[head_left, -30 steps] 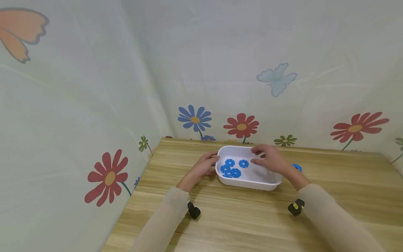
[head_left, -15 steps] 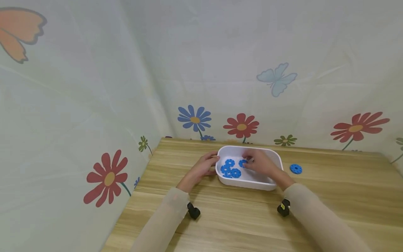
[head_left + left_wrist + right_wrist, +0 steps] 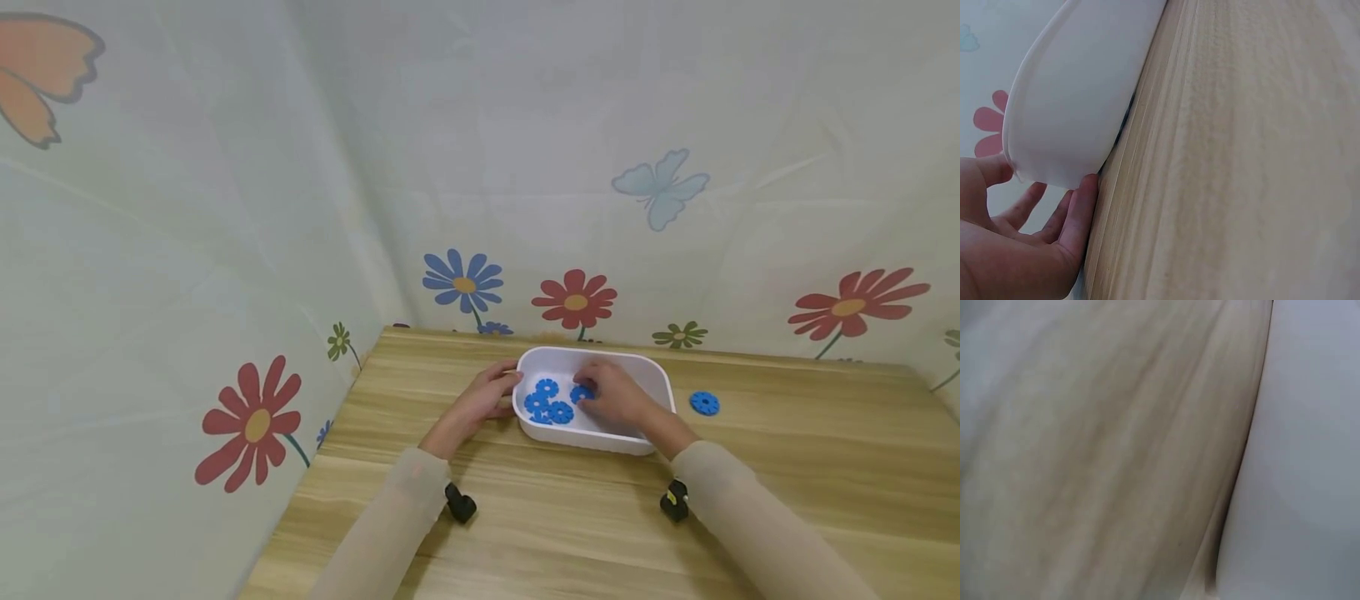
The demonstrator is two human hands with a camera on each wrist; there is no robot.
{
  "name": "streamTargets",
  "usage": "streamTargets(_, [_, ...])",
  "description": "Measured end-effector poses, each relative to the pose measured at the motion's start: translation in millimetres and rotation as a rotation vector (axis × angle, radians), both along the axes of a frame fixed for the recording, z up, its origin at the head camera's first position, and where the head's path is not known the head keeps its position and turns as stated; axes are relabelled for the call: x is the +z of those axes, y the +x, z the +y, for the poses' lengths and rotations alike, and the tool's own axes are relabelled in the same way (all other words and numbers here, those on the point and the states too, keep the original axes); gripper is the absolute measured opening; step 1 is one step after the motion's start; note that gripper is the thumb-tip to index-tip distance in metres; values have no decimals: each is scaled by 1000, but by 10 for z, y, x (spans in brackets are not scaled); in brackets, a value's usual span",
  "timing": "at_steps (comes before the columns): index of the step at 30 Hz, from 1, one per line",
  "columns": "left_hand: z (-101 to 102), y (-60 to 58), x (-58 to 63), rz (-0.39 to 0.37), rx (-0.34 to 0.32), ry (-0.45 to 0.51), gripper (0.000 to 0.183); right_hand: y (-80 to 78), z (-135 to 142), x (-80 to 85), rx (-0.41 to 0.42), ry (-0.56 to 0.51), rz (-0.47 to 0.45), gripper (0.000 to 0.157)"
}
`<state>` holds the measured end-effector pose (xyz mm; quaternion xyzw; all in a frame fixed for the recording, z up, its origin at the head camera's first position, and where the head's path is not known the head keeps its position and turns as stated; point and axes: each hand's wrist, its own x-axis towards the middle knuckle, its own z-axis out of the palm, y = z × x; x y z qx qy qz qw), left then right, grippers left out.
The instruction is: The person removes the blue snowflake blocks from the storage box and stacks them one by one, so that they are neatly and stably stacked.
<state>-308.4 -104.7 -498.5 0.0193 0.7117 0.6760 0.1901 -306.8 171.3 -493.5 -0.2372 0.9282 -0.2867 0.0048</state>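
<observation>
In the head view a white plastic tray with rounded corners stands on the wooden table. My left hand holds its left end. The left wrist view shows that hand's thumb at the rim, with the fingers against the end wall. My right hand reaches inside the tray, thumb and fingertips pinching a blue notched interlocking disc. Several more blue discs lie at the tray's left end, some overlapping. The right wrist view has only the tray's outer wall and the table, with the right hand out of sight.
On the table right of the tray lies another blue disc. Behind the table's back edge hangs a pale curtain printed with flowers and butterflies. The wooden table extends in front of the tray.
My right hand has moved left and down into the tray, closing its fingertips on the single blue disc. The disc on the table has come into full view. My left hand stays put.
</observation>
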Motion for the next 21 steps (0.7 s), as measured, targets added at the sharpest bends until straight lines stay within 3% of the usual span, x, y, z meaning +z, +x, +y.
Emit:
streamTargets(5, [3,-12,-3,0,-4,-10,47,20,-8,11,-18,-2,-23,36])
streamTargets(21, [-6,-23,-31,3,-8,-5,48,82,-38,49,-35,37,22,31])
